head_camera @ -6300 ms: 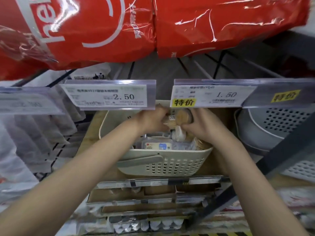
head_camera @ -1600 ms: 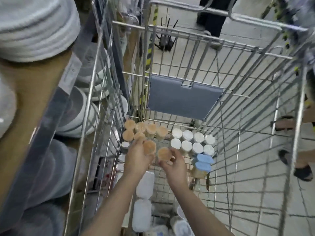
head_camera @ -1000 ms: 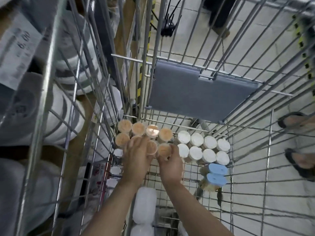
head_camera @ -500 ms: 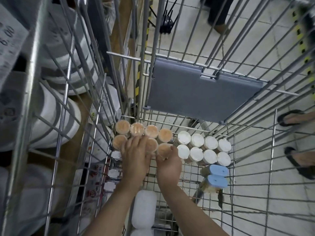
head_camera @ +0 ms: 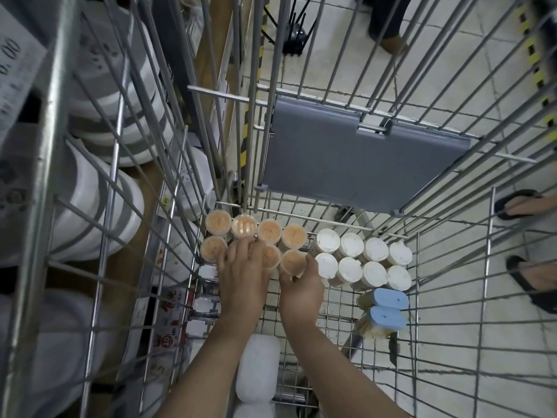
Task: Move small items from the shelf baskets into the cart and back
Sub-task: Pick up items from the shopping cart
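Both hands sit slightly lower in frame than half a second ago, jars unchanged in their rows. Silver wire shopping cart (head_camera: 452, 297) fills the frame; grey plastic flap (head_camera: 346, 164) hangs at upper centre. White stacked tubs (head_camera: 99, 212) lie outside the cart, left. On the cart floor, centre: tan-topped clear toothpick jars (head_camera: 269, 230) in two rows, white-lidded jars (head_camera: 351, 245) just beside them to the right, two blue-lidded jars (head_camera: 390, 298) tilted lower right. Left hand (head_camera: 244, 279) rests flat over the front tan jars, fingers straight and close together. Right hand (head_camera: 301, 292) grips the rightmost front tan jar (head_camera: 292, 260), fingers curled around it.
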`<act>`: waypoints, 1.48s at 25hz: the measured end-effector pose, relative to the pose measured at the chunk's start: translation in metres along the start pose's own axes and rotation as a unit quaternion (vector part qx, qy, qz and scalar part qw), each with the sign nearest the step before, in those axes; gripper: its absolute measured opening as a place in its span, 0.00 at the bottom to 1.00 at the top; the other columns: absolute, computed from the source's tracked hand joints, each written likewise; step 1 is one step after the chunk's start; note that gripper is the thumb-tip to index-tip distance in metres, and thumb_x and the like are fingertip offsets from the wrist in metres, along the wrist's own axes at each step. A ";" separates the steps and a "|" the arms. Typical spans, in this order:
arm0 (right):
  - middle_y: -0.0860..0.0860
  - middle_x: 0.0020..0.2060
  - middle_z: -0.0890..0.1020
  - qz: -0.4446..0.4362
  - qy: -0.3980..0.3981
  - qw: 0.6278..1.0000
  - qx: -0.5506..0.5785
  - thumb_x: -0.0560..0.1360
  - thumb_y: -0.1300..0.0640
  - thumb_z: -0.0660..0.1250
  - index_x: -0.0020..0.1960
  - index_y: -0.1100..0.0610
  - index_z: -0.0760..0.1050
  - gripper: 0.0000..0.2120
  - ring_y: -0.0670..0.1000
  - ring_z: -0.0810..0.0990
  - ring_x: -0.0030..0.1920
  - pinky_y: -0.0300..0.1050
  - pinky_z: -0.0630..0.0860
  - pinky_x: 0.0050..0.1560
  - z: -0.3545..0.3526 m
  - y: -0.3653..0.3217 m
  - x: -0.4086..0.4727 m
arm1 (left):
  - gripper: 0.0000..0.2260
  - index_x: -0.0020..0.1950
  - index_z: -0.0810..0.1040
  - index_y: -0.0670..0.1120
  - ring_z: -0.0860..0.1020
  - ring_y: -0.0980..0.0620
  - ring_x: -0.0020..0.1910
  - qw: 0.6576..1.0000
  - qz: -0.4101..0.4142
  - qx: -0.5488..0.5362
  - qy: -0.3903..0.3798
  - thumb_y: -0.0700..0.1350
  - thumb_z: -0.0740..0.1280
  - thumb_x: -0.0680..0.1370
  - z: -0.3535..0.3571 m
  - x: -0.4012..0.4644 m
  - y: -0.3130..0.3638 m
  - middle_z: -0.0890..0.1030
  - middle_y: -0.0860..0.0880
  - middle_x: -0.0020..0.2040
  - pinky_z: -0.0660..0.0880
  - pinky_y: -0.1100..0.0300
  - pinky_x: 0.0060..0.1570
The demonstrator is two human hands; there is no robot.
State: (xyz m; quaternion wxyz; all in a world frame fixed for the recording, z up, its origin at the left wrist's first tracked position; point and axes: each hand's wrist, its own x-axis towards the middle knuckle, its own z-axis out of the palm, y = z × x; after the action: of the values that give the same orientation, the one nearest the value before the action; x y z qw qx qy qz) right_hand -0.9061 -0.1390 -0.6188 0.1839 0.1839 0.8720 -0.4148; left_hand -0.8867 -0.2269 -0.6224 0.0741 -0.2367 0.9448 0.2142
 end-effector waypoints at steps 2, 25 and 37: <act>0.51 0.49 0.81 -0.015 -0.004 1.000 0.013 0.74 0.60 0.67 0.63 0.52 0.69 0.18 0.53 0.81 0.48 0.48 0.78 0.46 0.003 0.004 -0.001 | 0.21 0.64 0.72 0.50 0.65 0.47 0.68 1.000 -0.003 0.002 0.004 0.48 0.71 0.72 -0.001 -0.001 0.000 0.69 0.49 0.64 0.56 0.48 0.72; 0.51 0.65 0.75 -0.192 -0.237 0.919 -0.248 0.79 0.58 0.60 0.70 0.53 0.66 0.19 0.52 0.75 0.61 0.45 0.71 0.57 -0.156 -0.039 -0.088 | 0.15 0.65 0.72 0.47 0.77 0.48 0.51 0.993 -0.005 -0.041 -0.108 0.45 0.62 0.79 -0.121 -0.108 0.026 0.79 0.47 0.53 0.75 0.55 0.46; 0.51 0.60 0.77 -0.362 -0.267 0.828 -0.336 0.78 0.54 0.59 0.66 0.51 0.68 0.16 0.53 0.77 0.55 0.45 0.73 0.52 -0.355 -0.013 -0.202 | 0.17 0.68 0.72 0.48 0.75 0.53 0.60 0.990 -0.075 -0.119 0.008 0.47 0.63 0.79 -0.223 -0.325 0.116 0.76 0.50 0.65 0.68 0.64 0.55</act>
State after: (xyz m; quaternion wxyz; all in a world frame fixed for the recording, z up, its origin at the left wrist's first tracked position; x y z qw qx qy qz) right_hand -0.7975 0.0999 -0.3062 0.2969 -0.3356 0.8784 -0.1661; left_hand -0.6658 -0.0972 -0.3005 0.0536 -0.3154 0.8927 0.3174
